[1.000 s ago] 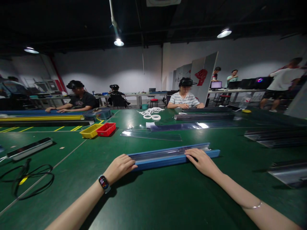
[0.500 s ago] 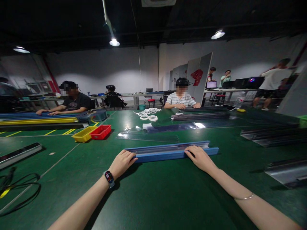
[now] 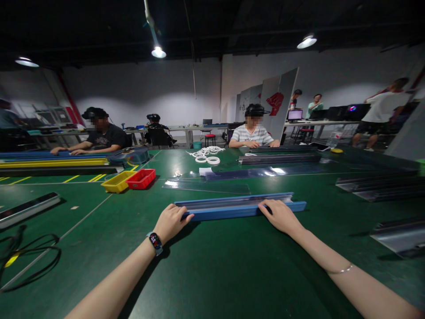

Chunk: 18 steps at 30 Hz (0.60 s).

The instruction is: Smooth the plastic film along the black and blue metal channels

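A long blue channel profile (image 3: 226, 213), open along its top with a pale inner face, lies crosswise on the green table in front of me. My left hand (image 3: 172, 220) grips its left end, thumb on the near wall and fingers over the top. Toward the right end, my right hand (image 3: 279, 215) holds the near wall, its fingers reaching into the channel. The fingertips of both hands are partly hidden. Just beyond the profile lies a clear plastic strip (image 3: 206, 188).
Yellow bin (image 3: 117, 182) and red bin (image 3: 141, 179) stand left of centre. White rings (image 3: 212, 160) and a dark film strip (image 3: 252, 173) lie farther back. Dark profiles (image 3: 381, 188) lie right; black cables (image 3: 36, 261) lie left. A person in a striped shirt (image 3: 252, 134) sits opposite.
The view has shifted slightly. Both hands keep their hold on the blue profile, which shows no clear movement on the table.
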Available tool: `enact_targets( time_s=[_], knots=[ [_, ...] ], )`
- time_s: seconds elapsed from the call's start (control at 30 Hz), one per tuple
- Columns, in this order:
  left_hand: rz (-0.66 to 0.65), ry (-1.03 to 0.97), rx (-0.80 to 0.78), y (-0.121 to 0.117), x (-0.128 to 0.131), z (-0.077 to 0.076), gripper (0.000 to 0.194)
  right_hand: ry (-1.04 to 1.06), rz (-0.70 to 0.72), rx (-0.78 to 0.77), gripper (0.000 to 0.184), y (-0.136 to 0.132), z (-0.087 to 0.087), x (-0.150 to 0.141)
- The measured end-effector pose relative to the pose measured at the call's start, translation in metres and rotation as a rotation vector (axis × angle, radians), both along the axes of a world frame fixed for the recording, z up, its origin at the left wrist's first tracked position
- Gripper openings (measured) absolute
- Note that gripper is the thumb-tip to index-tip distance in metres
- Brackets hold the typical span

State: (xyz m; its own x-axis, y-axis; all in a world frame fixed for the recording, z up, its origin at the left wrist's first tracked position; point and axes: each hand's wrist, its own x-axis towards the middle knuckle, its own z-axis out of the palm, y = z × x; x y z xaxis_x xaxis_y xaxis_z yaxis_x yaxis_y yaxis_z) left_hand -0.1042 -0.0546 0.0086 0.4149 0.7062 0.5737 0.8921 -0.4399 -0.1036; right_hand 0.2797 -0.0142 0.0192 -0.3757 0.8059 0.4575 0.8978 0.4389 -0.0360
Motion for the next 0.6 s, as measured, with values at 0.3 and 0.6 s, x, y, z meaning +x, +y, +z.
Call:
enact_targets(
  time_s=[0.3, 0.6],
  knots=[
    [0.123, -0.053, 0.034, -0.002, -0.001, 0.000, 0.037, 0.016, -0.122, -0.007, 0.043, 0.006, -0.001, -0.008],
    [0.305, -0.106, -0.053, -0.001, -0.005, 0.001, 0.044, -0.024, -0.163, 0.025, 0.045, 0.006, 0.000, -0.016]
  ],
)
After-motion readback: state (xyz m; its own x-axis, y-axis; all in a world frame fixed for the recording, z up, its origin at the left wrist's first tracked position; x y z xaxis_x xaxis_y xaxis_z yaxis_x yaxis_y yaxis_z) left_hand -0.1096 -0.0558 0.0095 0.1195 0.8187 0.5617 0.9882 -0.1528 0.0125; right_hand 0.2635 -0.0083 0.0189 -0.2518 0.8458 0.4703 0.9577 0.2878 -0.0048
